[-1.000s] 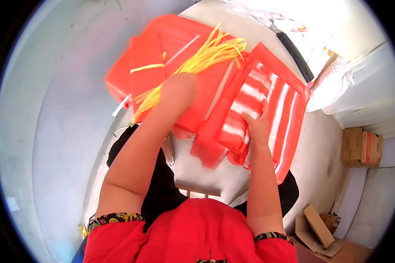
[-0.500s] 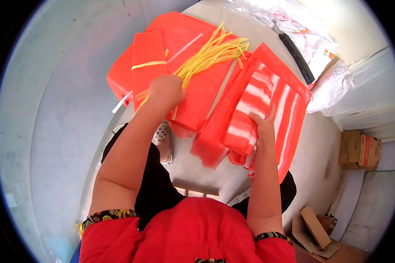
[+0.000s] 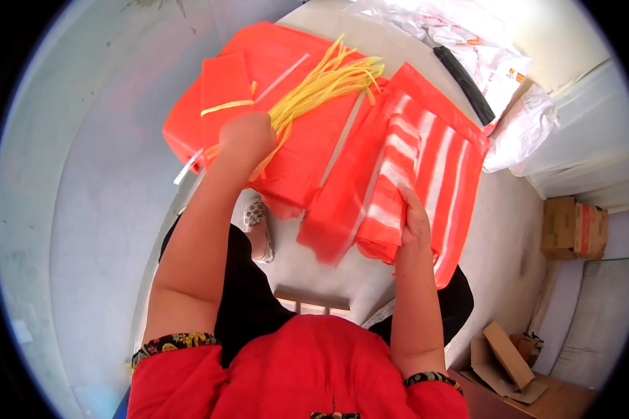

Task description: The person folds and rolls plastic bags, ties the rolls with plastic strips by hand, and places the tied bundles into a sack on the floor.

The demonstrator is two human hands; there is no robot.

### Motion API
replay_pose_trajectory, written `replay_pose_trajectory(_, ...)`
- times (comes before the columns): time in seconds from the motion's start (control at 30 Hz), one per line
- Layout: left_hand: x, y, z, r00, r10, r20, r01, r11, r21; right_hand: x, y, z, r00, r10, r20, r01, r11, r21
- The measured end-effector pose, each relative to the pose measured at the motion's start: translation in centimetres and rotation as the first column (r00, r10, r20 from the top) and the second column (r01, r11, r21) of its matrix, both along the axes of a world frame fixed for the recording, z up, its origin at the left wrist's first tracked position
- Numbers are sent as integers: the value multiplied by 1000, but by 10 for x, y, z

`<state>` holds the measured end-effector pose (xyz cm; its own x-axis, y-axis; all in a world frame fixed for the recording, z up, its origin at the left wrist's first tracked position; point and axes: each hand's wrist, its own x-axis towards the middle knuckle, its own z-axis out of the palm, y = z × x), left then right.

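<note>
My left hand [image 3: 248,137] is closed in a fist at the near end of a bunch of yellow plastic tie strips [image 3: 321,84], gripping strips there; its fingertips are turned away from view. Just beyond it lies a folded red bundle [image 3: 225,80] with a yellow tie round it, on a large pile of red plastic bags [image 3: 297,150]. On the right, my right hand [image 3: 416,218] grips the near edge of a folded stack of red-and-white striped plastic bags [image 3: 397,157], thumb on top. More striped plastic [image 3: 451,174] spreads flat under and beside that stack.
A black roll [image 3: 465,84] lies behind the striped bags, beside white printed plastic sacks [image 3: 500,63]. Cardboard boxes [image 3: 573,229] stand at the right, with opened cardboard [image 3: 507,359] lower down. A pale wall [image 3: 105,181] runs along the left.
My right hand has folded the striped stack over into a narrower bundle, uncovering more striped plastic on its right. My left hand stays closed at the yellow strips. The view has shifted slightly.
</note>
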<state>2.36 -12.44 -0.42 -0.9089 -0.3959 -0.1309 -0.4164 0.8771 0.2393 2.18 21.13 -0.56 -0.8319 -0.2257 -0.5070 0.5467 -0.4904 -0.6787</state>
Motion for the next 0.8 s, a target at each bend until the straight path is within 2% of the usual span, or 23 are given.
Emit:
replay_pose_trajectory(0.1, 14, -6, 14, 988, 35, -150, -8, 983, 184, 3, -1, -3, 1000, -7, -1, 7, 990, -141)
replay_pose_trajectory(0.17, 17, -12, 13, 981, 73, -179, 6, 913, 407, 4, -4, -3, 1000, -3, 25, 9, 973, -232)
replay_pose_trajectory(0.23, 19, -10, 12, 977, 117, -181, 22, 783, 622, 5, -6, -3, 999, 20, 46, -5, 953, -304)
replay_pose_trajectory(0.3, 19, 7, 9, 976, 153, -158, 38, 590, 806, 12, -13, 3, 997, 49, 60, -25, 935, -355)
replay_pose_trajectory(0.4, 22, 48, 18, 992, -2, -129, 109, 539, 835, 15, -23, -2, 994, 61, 93, -24, 934, -357)
replay_pose_trajectory(0.5, 19, 83, 9, 961, -235, -148, 238, 419, 876, 12, -23, -25, 994, 43, 100, -7, 943, -333)
replay_pose_trajectory(0.63, 21, 108, 20, 891, -430, -144, 371, 508, 778, 9, -12, -29, 993, 81, 88, -49, 945, -324)
replay_pose_trajectory(0.73, 15, 113, 18, 881, -461, -112, 359, 494, 792, 11, -6, -14, 996, 82, 44, -69, 968, -241)
replay_pose_trajectory(0.8, 1, 117, 0, 956, -273, -112, 209, 358, 910, 11, -2, -7, 997, 73, 31, -67, 983, -170)
